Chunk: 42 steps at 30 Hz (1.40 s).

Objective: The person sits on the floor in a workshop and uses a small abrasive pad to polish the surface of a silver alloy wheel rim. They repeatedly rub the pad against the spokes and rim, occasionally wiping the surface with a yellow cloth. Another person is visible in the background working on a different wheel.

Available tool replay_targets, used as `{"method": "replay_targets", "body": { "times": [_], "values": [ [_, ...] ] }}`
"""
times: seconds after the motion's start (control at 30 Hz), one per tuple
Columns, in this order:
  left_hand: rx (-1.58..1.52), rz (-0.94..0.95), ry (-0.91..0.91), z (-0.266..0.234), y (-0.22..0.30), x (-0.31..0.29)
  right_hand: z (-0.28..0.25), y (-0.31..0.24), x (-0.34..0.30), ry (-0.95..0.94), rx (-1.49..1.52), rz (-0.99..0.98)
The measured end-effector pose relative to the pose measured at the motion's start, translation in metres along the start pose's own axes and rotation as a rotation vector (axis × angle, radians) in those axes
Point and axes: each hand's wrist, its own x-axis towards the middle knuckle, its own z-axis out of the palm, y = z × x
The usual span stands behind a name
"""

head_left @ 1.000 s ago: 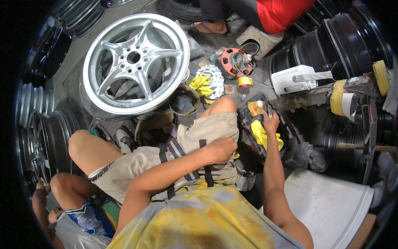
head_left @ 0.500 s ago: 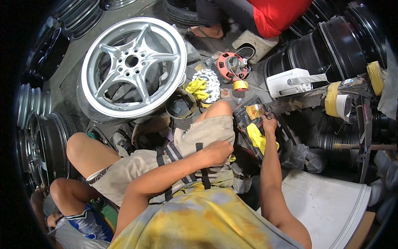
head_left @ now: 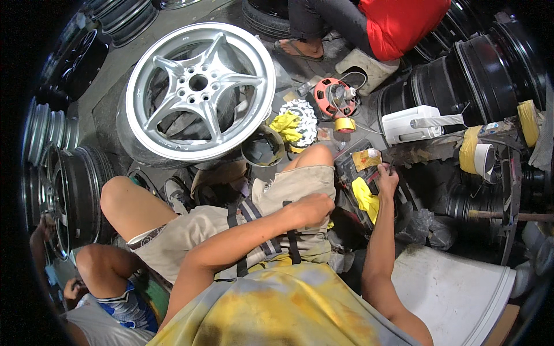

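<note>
My left hand point(head_left: 314, 209) is curled into a fist on the beige shorts over my thigh; whatever may be inside it is hidden. Farther right, my right hand point(head_left: 388, 180) is at the right side of a cluttered dark tray point(head_left: 345, 165), fingers pinched together around something too small to make out. Close by its fingertips is a yellowish-brown sandpaper-like piece point(head_left: 363, 160). A bright yellow cloth or glove point(head_left: 366, 199) lies in the tray, left of my right wrist. Ahead and left, a large silver six-spoke wheel rim point(head_left: 198, 82) rests on a dark tyre point(head_left: 124, 138).
Around the rim are a metal can point(head_left: 263, 145), another yellow cloth point(head_left: 285, 126), a red cable reel point(head_left: 334, 98) and yellow tape point(head_left: 345, 124). Black rims point(head_left: 435, 75) and a white container point(head_left: 407, 124) stand right. A person in red point(head_left: 398, 29) sits ahead; another person point(head_left: 109, 277) sits left.
The whole view has shifted, so the scene sits farther right. My right hand's fingers have drawn back from the sandpaper-like piece and pinch closer together. My left fist stays on my thigh.
</note>
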Motion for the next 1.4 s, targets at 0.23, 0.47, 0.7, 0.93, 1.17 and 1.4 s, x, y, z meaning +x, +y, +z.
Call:
{"method": "replay_targets", "body": {
  "times": [0.23,0.47,0.7,0.93,1.17,1.4],
  "values": [
    [-0.174,-0.041,0.412,-0.063,-0.009,0.0,-0.008,-0.108,-0.073,-0.215,0.304,-0.094],
    [-0.38,-0.098,0.715,-0.108,-0.027,-0.006,-0.004,-0.193,-0.11,-0.378,0.442,-0.085],
    [-0.985,0.008,0.648,-0.126,-0.022,-0.012,0.018,-0.22,-0.127,-0.466,0.634,-0.057],
    [-1.012,-0.076,0.714,-0.142,0.0,-0.025,0.04,-0.228,-0.135,-0.212,0.355,-0.37],
    [-1.082,0.004,0.844,-0.148,0.003,-0.031,0.04,-0.241,-0.147,-0.231,0.206,-0.498],
    [-0.654,-0.051,0.719,-0.155,-0.001,-0.04,0.011,-0.284,-0.157,-0.304,-0.056,-0.741]
  ]
}}
